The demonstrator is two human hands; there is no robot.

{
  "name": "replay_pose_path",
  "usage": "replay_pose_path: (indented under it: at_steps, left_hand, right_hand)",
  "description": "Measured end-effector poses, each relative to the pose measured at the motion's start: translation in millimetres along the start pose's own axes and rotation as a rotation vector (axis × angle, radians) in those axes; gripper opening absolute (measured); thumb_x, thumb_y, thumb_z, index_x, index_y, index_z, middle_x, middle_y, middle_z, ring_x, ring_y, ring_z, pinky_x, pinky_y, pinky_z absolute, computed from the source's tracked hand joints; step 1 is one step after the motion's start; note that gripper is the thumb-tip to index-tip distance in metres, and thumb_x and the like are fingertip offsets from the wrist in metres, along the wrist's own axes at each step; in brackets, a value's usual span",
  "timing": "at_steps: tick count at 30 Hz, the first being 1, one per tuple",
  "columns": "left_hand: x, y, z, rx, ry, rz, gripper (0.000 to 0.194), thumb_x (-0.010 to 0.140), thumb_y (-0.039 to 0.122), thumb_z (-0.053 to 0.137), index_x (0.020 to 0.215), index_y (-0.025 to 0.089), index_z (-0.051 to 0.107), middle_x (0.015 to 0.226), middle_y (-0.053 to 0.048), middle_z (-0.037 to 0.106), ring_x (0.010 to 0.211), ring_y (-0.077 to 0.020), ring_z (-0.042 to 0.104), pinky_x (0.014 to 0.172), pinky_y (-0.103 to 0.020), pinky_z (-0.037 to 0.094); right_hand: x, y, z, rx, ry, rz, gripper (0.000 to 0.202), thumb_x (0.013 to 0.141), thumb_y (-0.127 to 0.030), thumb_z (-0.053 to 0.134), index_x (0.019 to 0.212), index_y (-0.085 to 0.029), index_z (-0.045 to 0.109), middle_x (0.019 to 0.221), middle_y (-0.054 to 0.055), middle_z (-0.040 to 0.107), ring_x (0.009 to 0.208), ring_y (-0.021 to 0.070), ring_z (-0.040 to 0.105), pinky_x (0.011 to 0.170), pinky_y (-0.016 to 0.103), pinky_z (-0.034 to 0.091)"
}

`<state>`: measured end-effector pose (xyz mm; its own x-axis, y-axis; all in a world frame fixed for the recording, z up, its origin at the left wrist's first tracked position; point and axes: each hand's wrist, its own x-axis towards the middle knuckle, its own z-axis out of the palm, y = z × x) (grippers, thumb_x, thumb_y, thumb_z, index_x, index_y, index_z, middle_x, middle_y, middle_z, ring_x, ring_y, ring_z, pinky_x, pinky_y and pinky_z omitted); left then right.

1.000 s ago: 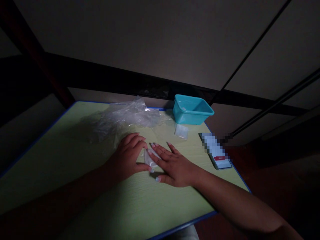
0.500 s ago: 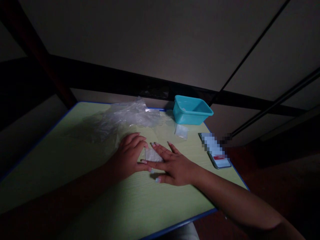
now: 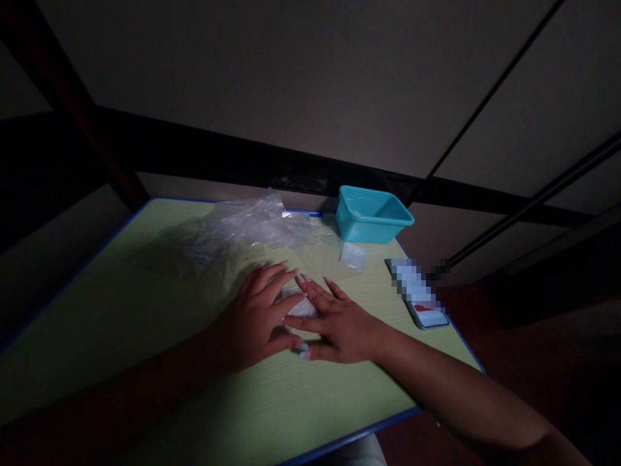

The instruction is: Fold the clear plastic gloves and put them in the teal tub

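A small white packet in clear plastic (image 3: pixel 301 305) lies flat on the table, partly covered by both hands. My left hand (image 3: pixel 264 307) reaches over its left side with the fingers stretched out and apart. From the right, my right hand (image 3: pixel 337 323) rests on the packet with spread fingers. The two thumbs meet or nearly meet just below the packet. Beyond the left hand lies a loose heap of clear plastic bags (image 3: pixel 247 226). A second small white packet (image 3: pixel 352 256) sits farther back, to the right.
At the back right edge of the light green table (image 3: pixel 272 401) stands a turquoise plastic basket (image 3: pixel 371 226). A phone (image 3: pixel 420 294) with a lit, partly blurred screen lies by the right edge. Dark panels (image 3: pixel 291 90) rise behind the table.
My left hand has moved slightly right over the packet, and its curled fingers have straightened out. My right hand has stayed nearly in place.
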<state>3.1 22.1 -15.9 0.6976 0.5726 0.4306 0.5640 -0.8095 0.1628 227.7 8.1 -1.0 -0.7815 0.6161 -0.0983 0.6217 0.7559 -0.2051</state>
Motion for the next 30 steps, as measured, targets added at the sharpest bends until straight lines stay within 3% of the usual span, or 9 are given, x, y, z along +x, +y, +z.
replay_pose_path:
  at_steps: [4, 15, 22, 30]
  left_hand:
    - [-5.1, 15.8, 4.8, 0.103, -0.037, -0.056, 0.064, 0.084, 0.052, 0.058, 0.128, 0.005, 0.056, 0.145, -0.029, 0.037, 0.137, -0.0442, 0.026, 0.106, -0.066, 0.025]
    - [-10.8, 16.6, 13.8, 0.122, -0.066, -0.180, 0.053, 0.087, 0.044, 0.056, 0.137, 0.027, 0.051, 0.150, -0.024, 0.033, 0.141, -0.0450, 0.016, 0.100, -0.069, 0.027]
    - [-7.5, 21.7, 11.9, 0.129, -0.077, -0.295, 0.055, 0.086, 0.060, 0.050, 0.131, 0.029, 0.057, 0.146, -0.027, 0.036, 0.140, -0.0410, 0.020, 0.102, -0.067, 0.025]
    - [-4.2, 20.5, 10.0, 0.184, -0.116, -0.341, 0.057, 0.088, 0.058, 0.049, 0.133, 0.025, 0.055, 0.146, -0.028, 0.036, 0.140, -0.0406, 0.020, 0.103, -0.064, 0.027]
  right_hand:
    - [-0.2, -1.3, -0.6, 0.016, 0.004, 0.006, 0.064, 0.088, -0.064, 0.048, 0.145, -0.037, 0.035, 0.159, 0.010, -0.011, 0.145, 0.0316, -0.005, 0.113, 0.057, 0.005]
    - [0.5, -1.5, 2.8, -0.007, 0.035, 0.025, 0.067, 0.085, -0.067, 0.051, 0.144, -0.038, 0.037, 0.155, 0.008, -0.024, 0.143, 0.0380, -0.006, 0.111, 0.059, 0.003]
    - [0.7, -2.4, 3.0, 0.006, 0.048, 0.035, 0.066, 0.084, -0.065, 0.052, 0.143, -0.039, 0.037, 0.155, 0.010, -0.024, 0.143, 0.0369, -0.007, 0.111, 0.059, 0.002]
    - [0.6, -2.7, 2.0, 0.005, 0.030, 0.036, 0.065, 0.084, -0.068, 0.050, 0.138, -0.032, 0.047, 0.156, 0.014, -0.019, 0.143, 0.0387, -0.005, 0.111, 0.060, 0.001]
